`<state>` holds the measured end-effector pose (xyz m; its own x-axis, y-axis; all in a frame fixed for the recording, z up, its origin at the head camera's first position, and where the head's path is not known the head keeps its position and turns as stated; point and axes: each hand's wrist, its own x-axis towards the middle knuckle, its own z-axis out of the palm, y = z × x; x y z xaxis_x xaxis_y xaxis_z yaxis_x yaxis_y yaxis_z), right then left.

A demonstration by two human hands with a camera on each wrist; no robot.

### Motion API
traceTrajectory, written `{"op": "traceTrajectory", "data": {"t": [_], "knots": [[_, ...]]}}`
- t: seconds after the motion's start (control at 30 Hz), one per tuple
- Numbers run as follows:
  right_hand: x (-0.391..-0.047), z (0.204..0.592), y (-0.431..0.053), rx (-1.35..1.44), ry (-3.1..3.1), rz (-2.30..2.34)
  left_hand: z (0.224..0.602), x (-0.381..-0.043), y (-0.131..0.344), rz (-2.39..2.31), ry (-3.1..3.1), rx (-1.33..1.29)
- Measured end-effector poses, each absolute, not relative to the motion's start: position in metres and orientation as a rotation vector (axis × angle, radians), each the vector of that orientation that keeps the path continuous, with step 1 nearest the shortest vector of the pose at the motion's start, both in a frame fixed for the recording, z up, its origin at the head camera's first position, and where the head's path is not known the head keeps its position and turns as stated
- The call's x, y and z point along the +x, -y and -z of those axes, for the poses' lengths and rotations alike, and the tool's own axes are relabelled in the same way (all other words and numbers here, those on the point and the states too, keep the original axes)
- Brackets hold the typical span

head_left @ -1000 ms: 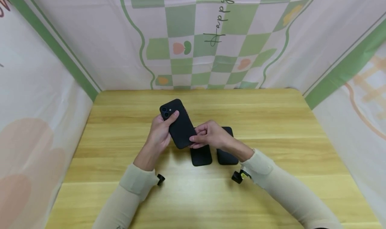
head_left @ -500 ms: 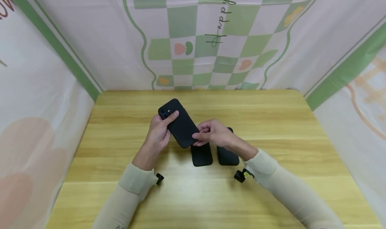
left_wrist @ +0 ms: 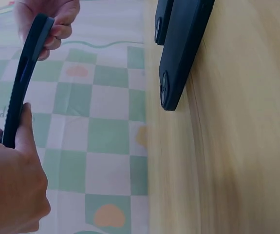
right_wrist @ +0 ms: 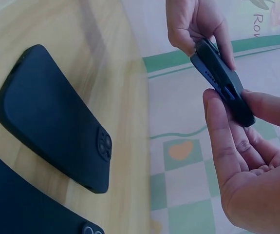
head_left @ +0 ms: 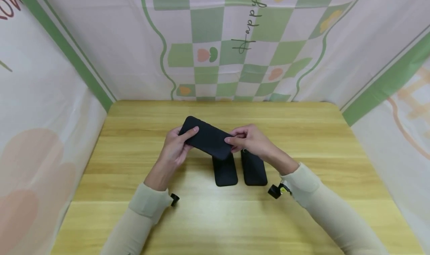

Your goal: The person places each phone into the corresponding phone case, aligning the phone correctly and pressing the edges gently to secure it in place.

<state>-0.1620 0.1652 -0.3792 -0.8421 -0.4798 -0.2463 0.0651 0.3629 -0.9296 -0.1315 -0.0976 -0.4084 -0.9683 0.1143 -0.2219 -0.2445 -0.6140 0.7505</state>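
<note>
Both hands hold a smartphone in a black case (head_left: 211, 138) above the table, its long side slanting down to the right in the head view. My left hand (head_left: 173, 146) grips its left end, thumb across the plain dark face. At the other end my right hand (head_left: 252, 140) pinches a corner between thumb and fingers. The right wrist view shows that phone's (right_wrist: 222, 80) end edge, with a row of small holes and a slot; a bluish body shows within the case. Below lie two more black phones, the left one (head_left: 226, 174) partly covered by the held phone, the right one (head_left: 255, 170) partly behind my right hand.
The lying phones rest on a wood-grain table (head_left: 215, 217), camera lenses (right_wrist: 104, 143) facing up on the nearer one in the right wrist view. A checked green and white cloth (head_left: 235, 53) hangs behind the table's back edge, with more printed cloth on both sides.
The held phone has swung from steeply slanted to nearer level, and its camera lenses have gone out of sight. My right hand has shifted right and slightly up, uncovering more of the right lying phone.
</note>
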Motion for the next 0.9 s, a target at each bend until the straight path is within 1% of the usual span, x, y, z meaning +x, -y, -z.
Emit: {"op": "traceTrajectory", "data": {"t": [0.3, 0.57, 0.7, 0.9], "knots": [[-0.169, 0.371, -0.167, -0.251, -2.224, 1.581, 0.405, -0.132, 0.097, -2.51, -1.4, -0.212], [-0.169, 0.375, -0.163, -0.184, -2.09, 1.825, 0.405, -0.13, 0.092, -2.579, -1.351, -0.213], [-0.166, 0.379, -0.163, -0.211, -2.08, 1.824, 0.406, -0.131, 0.091, -2.617, -1.312, -0.233], [-0.162, 0.384, -0.161, -0.322, -2.041, 1.775, 0.406, -0.132, 0.089, -2.69, -1.277, -0.261]]}}
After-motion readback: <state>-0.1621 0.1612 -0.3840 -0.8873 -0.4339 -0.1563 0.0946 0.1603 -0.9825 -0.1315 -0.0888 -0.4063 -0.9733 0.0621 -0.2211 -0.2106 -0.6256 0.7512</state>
